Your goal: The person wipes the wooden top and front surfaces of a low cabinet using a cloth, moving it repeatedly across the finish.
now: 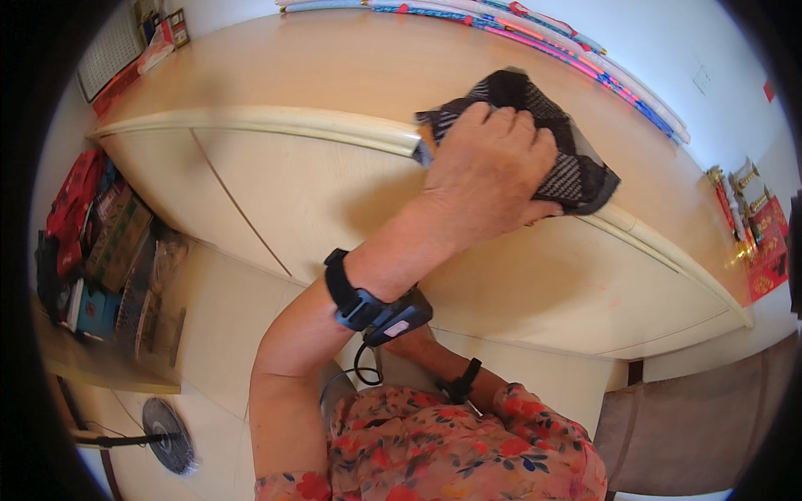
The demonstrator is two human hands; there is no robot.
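Observation:
My left hand is on a black-and-grey patterned cloth, fingers over its top and thumb at its lower right edge. The cloth lies over the rounded front edge of a pale wooden cabinet top; a bit of orange and grey shows beside it, under my hand. A black strap with a small dark device and a cable is round my left wrist. My right arm hangs low near my body, with a black strap on it; its hand is mostly hidden behind the device.
Rolled, colourful wrapped lengths lie along the wall at the back. Red packets and gold ornaments stand at the right end. Cardboard boxes and bags are piled at left, above a round dark fan-like base. A brown panel is at lower right.

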